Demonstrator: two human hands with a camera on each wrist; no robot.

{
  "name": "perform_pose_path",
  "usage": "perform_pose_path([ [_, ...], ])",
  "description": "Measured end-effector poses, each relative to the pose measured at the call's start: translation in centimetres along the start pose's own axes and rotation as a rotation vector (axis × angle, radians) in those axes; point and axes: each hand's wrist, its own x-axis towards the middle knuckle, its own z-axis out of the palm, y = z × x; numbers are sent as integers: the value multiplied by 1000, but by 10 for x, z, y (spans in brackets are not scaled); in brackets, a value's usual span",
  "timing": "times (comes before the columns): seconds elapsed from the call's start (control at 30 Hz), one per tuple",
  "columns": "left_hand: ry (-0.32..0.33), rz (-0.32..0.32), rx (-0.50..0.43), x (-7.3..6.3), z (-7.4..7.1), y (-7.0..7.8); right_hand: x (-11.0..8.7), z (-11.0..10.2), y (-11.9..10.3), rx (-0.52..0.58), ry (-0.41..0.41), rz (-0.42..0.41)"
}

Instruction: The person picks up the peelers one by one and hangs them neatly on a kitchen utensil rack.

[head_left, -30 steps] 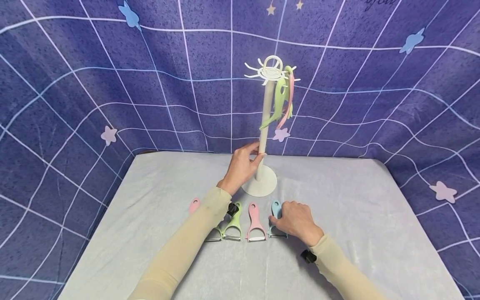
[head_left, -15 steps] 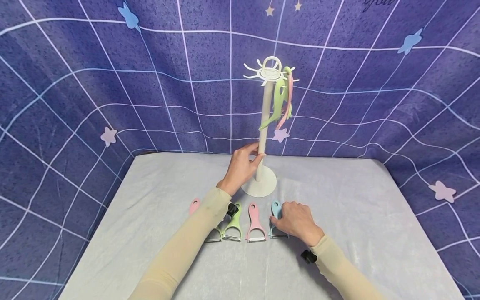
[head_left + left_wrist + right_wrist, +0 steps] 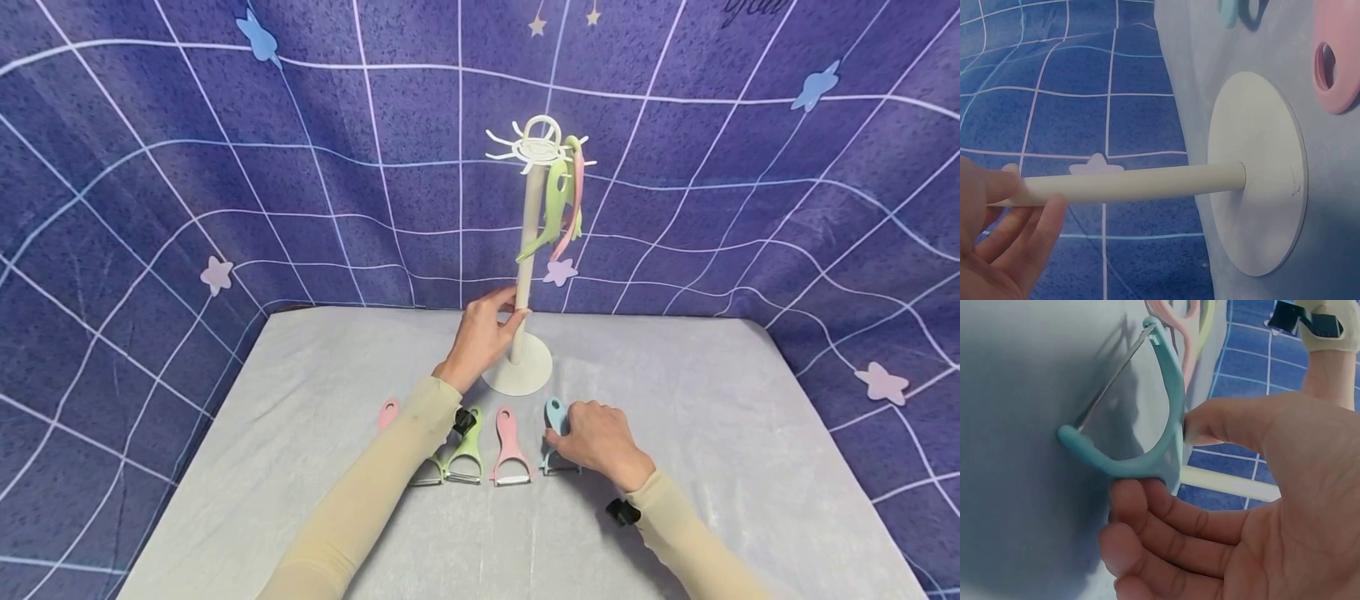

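My left hand (image 3: pixel 480 337) grips the white post of a hook stand (image 3: pixel 530 225) low down, thumb on one side and fingers behind. In the left wrist view the post rises from a round white base (image 3: pixel 1260 231). A blue peeler (image 3: pixel 1138 464) is pinched between the thumb and fingers of my right hand (image 3: pixel 600 437); its blade end stands slightly off the table in the right wrist view. Left of it lie a pink peeler (image 3: pixel 507 437) and a green peeler (image 3: pixel 467 454). Another pink peeler (image 3: pixel 388 411) is partly hidden by my left sleeve.
Green (image 3: pixel 556 200) and pink (image 3: pixel 577 196) peelers hang from the right-hand hooks at the stand's top. A white cloth covers the table (image 3: pixel 675 375). A purple gridded curtain (image 3: pixel 337 150) closes off the back and sides.
The blue peeler has shifted slightly right and tilted, moving with my right hand. My left hand keeps its grip on the post.
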Motion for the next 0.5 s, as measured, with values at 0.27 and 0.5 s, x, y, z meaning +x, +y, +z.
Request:
perform_pose_path([
  [0.27, 6, 7, -8, 0, 0, -1, -1, -13, 11, 37, -6, 0],
  [0.5, 9, 13, -19, 1, 1, -2, 1, -21, 23, 44, 37, -31],
])
